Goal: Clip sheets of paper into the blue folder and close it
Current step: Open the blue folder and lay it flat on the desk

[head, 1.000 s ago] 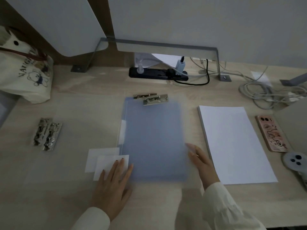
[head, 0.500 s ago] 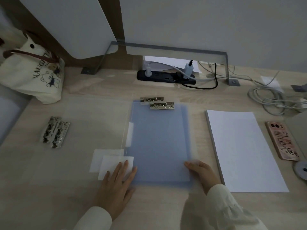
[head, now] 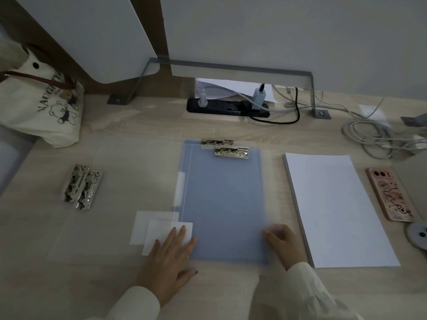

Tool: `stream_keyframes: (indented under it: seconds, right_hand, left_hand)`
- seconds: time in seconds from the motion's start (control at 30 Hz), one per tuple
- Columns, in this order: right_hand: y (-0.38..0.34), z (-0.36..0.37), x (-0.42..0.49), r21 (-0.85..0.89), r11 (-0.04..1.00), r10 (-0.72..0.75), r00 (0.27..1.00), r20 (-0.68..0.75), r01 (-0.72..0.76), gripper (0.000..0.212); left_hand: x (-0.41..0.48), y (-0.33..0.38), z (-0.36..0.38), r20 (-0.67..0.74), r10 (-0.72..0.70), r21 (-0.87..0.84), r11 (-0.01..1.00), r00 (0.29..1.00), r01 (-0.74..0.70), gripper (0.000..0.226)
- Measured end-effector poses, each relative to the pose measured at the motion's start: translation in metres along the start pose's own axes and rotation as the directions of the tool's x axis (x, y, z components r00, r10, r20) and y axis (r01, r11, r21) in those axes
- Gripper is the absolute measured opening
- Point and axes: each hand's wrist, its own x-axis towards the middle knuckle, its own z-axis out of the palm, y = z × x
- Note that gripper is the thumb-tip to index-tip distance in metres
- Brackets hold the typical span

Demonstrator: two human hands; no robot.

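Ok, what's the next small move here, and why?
Probably lift the cover of the blue folder from its near right corner, where the right hand is curled, while the left hand lies flat at the near left. The folder looks closed, and the paper stack sits unclipped beside it.

Only one view is given. It is taken from the person's head and is pointed forward and down at the tabletop. The left hand and right hand are seen close, at the bottom.
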Motion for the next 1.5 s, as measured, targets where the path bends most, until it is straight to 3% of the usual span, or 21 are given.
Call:
stream_keyframes:
  seconds: [0.2,0.3,0.7,0.87,0.97,1.1,1.23,1.3,1.37,1.5]
  right_hand:
    - [-0.007,0.015,0.01,-0.171,0.983,0.054,0.993,-0.101,-0.071,0.043]
    - [-0.015,0.012,0.011,-0.235,0.967,0.079,0.992,-0.095,-0.1,0.042]
    - [-0.021,0.002,0.021,-0.187,0.981,0.059,0.998,-0.007,-0.059,0.037]
    - [-0.017,-0.007,0.02,-0.173,0.985,0.033,0.997,0.07,-0.021,0.034]
    - [-0.017,-0.009,0.021,-0.188,0.982,0.04,0.994,0.105,-0.02,0.03]
    - [-0.02,-0.011,0.024,-0.242,0.97,0.033,0.991,0.132,0.0,0.028]
    - [-0.026,-0.014,0.024,-0.286,0.958,0.062,0.985,0.162,-0.013,0.03]
    - [-0.032,-0.019,0.024,-0.33,0.944,0.09,0.977,0.191,-0.022,0.037]
    - [-0.04,-0.031,0.025,-0.393,0.92,0.08,0.981,0.175,-0.005,0.039]
    - [-0.059,-0.071,0.036,-0.392,0.914,-0.089,0.994,0.069,0.109,0.027]
  left_hand:
    - [0.008,0.002,0.0,0.0,-0.029,-0.006,1.0,1.0,0.029,0.062]
    - [0.01,0.003,0.0,-0.017,-0.036,-0.013,0.999,0.999,0.036,0.062]
    - [0.01,0.013,0.001,-0.076,-0.023,0.016,1.0,0.997,0.024,0.058]
    - [-0.004,0.019,0.035,-0.193,0.218,0.177,0.967,0.957,-0.185,0.054]
    - [-0.003,0.027,0.021,-0.318,0.271,0.239,0.95,0.909,-0.199,0.052]
    - [-0.002,0.03,0.014,-0.298,0.161,0.189,0.976,0.941,-0.107,0.05]
    - [-0.007,0.035,0.008,-0.21,0.054,-0.024,0.998,0.976,-0.06,0.041]
    - [-0.007,0.036,-0.006,-0.129,-0.008,-0.1,0.995,0.992,-0.005,0.055]
    - [-0.002,0.039,-0.019,-0.149,-0.079,-0.142,0.988,0.986,0.058,0.069]
    - [0.03,0.069,-0.06,-0.157,-0.274,-0.388,0.9,0.949,0.196,0.042]
